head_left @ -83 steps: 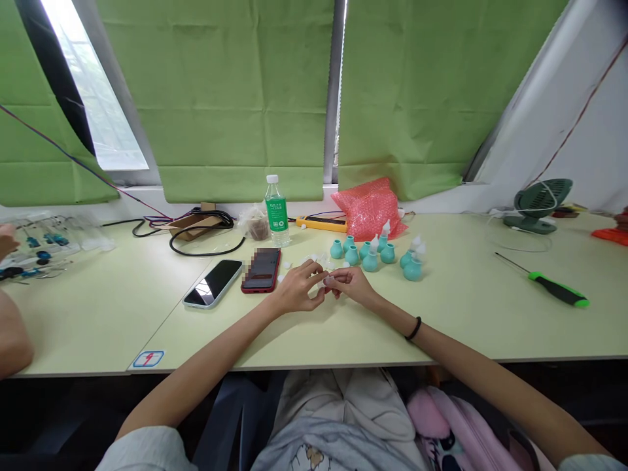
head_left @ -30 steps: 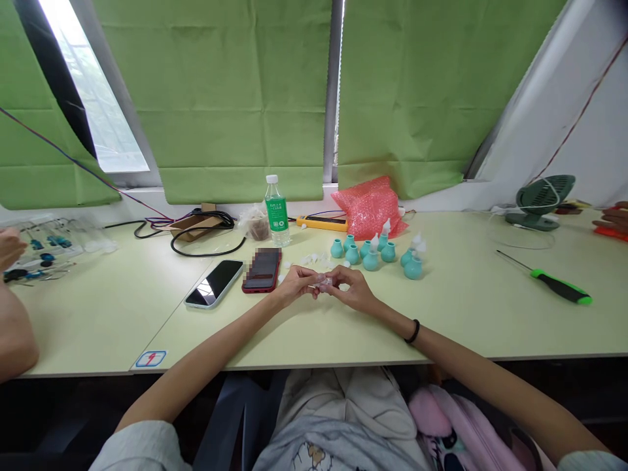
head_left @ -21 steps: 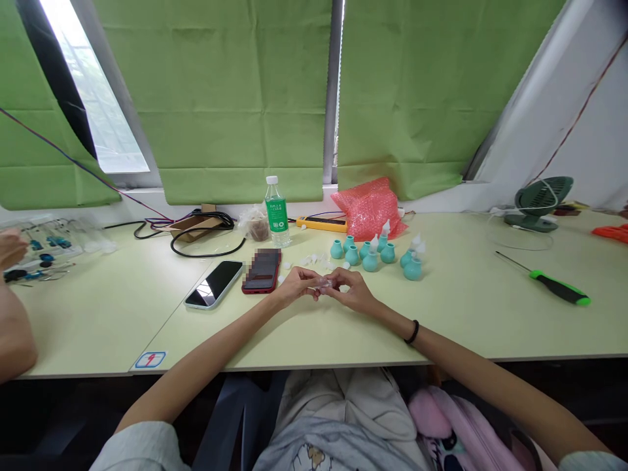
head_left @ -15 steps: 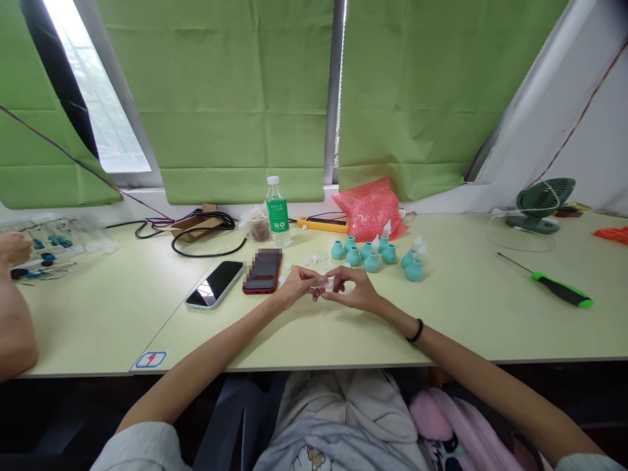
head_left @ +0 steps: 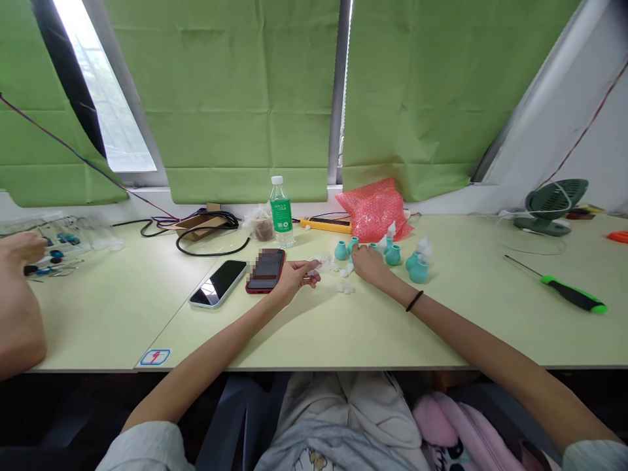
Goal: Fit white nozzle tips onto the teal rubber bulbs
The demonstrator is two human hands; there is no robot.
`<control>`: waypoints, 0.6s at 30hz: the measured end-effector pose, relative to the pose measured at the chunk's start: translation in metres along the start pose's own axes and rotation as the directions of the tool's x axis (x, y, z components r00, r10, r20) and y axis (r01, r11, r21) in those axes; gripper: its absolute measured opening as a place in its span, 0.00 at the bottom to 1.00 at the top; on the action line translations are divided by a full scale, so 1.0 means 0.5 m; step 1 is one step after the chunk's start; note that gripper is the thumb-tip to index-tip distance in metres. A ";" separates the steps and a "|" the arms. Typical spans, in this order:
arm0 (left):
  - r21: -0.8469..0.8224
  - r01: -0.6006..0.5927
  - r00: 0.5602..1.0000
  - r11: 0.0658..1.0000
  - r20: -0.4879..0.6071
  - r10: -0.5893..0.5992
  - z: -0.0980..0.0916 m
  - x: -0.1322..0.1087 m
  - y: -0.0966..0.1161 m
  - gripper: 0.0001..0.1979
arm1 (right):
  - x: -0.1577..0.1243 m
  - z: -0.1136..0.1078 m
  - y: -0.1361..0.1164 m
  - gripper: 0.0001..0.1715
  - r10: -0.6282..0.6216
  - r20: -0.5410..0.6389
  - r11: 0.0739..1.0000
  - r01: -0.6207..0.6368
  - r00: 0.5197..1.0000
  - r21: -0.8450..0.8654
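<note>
My left hand (head_left: 296, 278) is beside the red-edged phone, thumb and fingers pinched around a small translucent plastic piece (head_left: 314, 269). White and clear small pieces (head_left: 330, 263) lie just past its fingertips. My right hand (head_left: 370, 265) reaches in among the small teal round bulbs (head_left: 341, 250), its fingers bent downward. Its fingertips are partly hidden, so I cannot tell whether they grip a bulb. Some bulbs behind that hand are covered. Between my hands a clear, blocky plastic piece (head_left: 345, 288) rests on the table. Teal bulbs with whitish pointed tips (head_left: 418, 269) stand to the right.
Two phones (head_left: 218, 283) lie at the left. Behind are a water bottle (head_left: 281, 212), a yellow tool (head_left: 326, 225), pink bubble wrap (head_left: 375, 212) and black cable (head_left: 210, 253). A screwdriver (head_left: 572, 293) and green fan (head_left: 552, 206) are at the right. Another person's arm (head_left: 19, 307) is far left.
My hands have moved apart. The clear piece between them now lies on the table; my left hand moved slightly left, my right hand forward and right to the teal bulbs.
</note>
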State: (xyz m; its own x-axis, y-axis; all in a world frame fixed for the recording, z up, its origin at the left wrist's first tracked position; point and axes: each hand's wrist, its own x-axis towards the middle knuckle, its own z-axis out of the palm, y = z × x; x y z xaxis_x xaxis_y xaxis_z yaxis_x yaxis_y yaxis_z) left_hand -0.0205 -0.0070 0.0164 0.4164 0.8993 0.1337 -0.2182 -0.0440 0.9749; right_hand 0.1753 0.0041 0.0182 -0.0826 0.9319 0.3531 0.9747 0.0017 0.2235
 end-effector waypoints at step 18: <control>0.055 0.125 0.959 0.991 0.248 -0.135 0.009 -0.005 -0.025 0.17 | 0.000 0.004 -0.012 0.19 -0.022 -0.045 0.989 0.028 0.999 0.143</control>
State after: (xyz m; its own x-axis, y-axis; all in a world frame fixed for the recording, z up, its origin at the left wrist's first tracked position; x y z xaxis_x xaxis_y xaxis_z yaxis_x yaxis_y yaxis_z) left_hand -0.0149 -0.0106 0.0049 0.6477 0.7608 0.0412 -0.1159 0.0449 0.9922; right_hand 0.1697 0.0046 0.0152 -0.1135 0.9144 0.3885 0.9916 0.0799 0.1015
